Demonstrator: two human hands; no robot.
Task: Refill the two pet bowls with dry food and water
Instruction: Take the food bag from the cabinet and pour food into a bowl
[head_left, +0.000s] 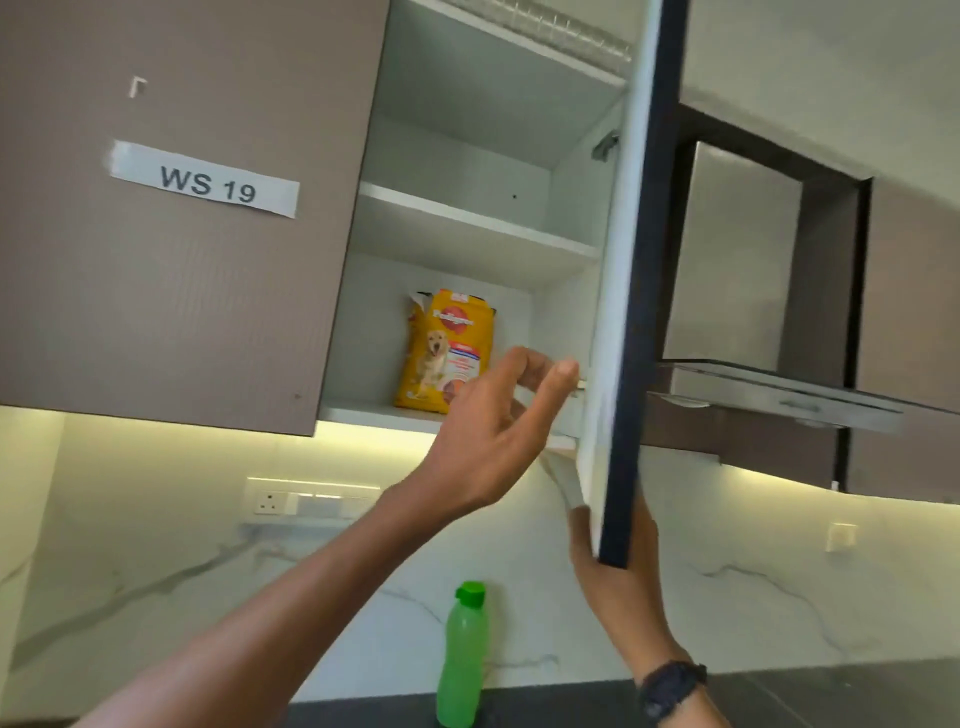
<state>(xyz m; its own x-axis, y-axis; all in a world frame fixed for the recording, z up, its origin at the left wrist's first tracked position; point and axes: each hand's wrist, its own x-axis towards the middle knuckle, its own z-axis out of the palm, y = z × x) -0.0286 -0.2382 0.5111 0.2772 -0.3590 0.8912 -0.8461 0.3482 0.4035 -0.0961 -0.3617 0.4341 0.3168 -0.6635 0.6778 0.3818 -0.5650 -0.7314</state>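
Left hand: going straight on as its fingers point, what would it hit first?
The left hand would likely meet the cabinet's right inner wall by the open door, not the food bag; depth unclear.

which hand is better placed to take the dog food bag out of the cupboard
Left. The left hand is open and free, raised at the bottom shelf just beside the food bag. The right hand grips the bottom corner of the cupboard door.

Food bag (445, 353) on btm shelf (363, 413) in cabinet (457, 150), bottle (462, 654) on counter (831, 696) below, hood (779, 395) R of door (631, 312)
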